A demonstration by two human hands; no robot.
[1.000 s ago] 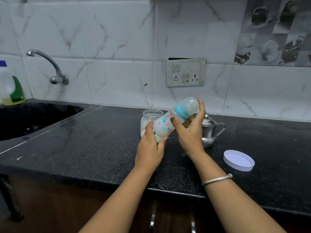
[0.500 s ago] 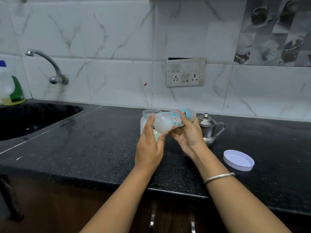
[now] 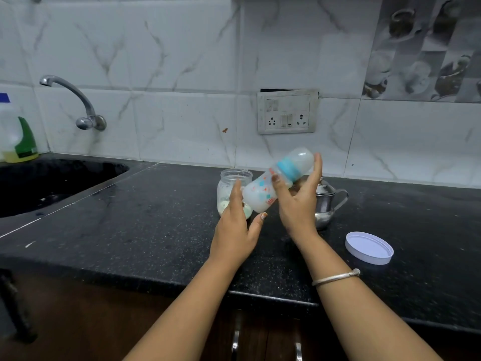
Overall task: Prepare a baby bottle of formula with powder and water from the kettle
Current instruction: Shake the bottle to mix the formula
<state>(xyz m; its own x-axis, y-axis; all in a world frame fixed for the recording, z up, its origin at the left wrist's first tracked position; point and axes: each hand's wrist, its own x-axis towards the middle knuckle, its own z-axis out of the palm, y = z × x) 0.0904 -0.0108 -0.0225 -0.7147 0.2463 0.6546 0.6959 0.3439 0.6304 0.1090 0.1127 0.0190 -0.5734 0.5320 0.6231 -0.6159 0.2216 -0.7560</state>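
1. The baby bottle (image 3: 276, 182) is held in the air above the black counter (image 3: 156, 230), tilted, with its capped top up and to the right and its base down and to the left
2. The right hand (image 3: 296, 201) grasps the bottle near the blue collar (image 3: 286, 170): the thumb presses on the printed body just below the collar, and the long fingers (image 3: 316, 168) reach up behind the frosted cap
3. The left hand (image 3: 235, 230) is at the bottle's base; its forefinger lies against the lower left side and its thumb tip sits just under the base, the other fingers hidden behind the hand, so I cannot tell how firmly it grips
4. Just behind the left fingers stands an open glass jar (image 3: 234, 188) with pale powder at the bottom
5. Behind the right hand, partly hidden by the palm, is a small steel kettle (image 3: 328, 204), its handle pointing right
6. A white lid (image 3: 369, 247) lies flat on the counter, well right of the right wrist, which wears a thin metal bangle (image 3: 335, 276)
7. Far left of both hands are a dark sink (image 3: 52, 183) and a wall tap (image 3: 78, 102)
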